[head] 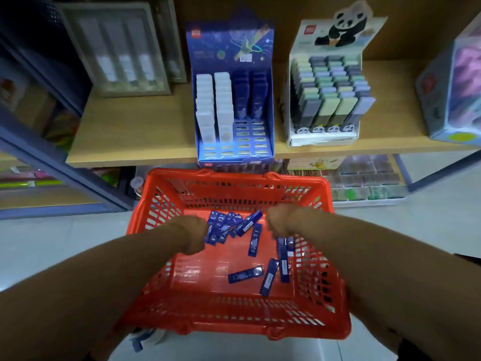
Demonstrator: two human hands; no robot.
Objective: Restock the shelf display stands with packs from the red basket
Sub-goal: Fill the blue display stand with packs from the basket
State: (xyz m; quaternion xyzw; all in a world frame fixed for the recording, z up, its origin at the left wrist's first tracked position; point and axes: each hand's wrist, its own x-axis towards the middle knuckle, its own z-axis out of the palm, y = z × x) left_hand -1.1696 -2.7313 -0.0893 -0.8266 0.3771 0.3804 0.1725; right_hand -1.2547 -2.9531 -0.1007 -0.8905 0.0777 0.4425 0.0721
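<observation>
While both hands reach down into the red basket [234, 324], each grip is seen from the back, so closure cannot be told. The left hand [194, 234] touches a bunch of blue packs [223, 226] near the far wall; these lie just right of it, long axes running roughly toward the shelf. The right hand [279, 221] sits over packs along the right wall. Loose packs [244, 274] lie nearer the front wall, at mixed angles. The blue stand [235, 152] stands at the shelf [130, 136] edge, directly beyond the basket, its two right columns part empty.
</observation>
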